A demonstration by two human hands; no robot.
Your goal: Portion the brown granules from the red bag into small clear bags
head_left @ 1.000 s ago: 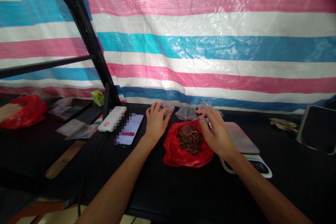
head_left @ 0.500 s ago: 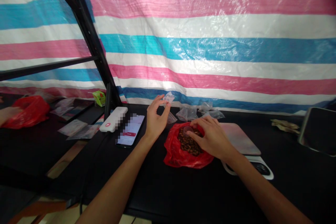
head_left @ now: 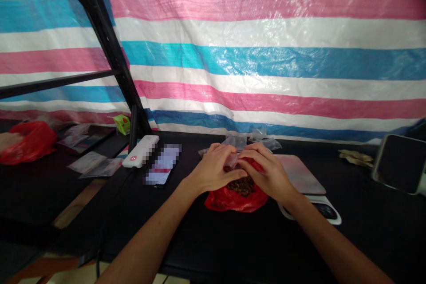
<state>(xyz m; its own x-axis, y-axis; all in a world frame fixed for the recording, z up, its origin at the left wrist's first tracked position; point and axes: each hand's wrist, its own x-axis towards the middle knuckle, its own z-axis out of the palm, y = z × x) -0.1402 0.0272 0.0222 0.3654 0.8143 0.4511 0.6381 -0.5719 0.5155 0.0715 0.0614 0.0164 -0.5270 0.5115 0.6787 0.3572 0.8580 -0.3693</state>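
Below the frame's centre, a clear bag (head_left: 232,159) was pinched by the left hand (head_left: 212,170) over a red bag (head_left: 229,203) of brown pieces (head_left: 242,187); the right hand (head_left: 269,174) was curled, its grip unclear.

Left forearm (head_left: 156,230): bare, slanting up and inward
Right forearm (head_left: 322,228): bare, slanting up and inward, mirrored
Left hand (head_left: 214,168): fingers curled, thumb stretched inward
Right hand (head_left: 268,171): fingers bent, tips pointing inward
Hands: close together, contact unclear
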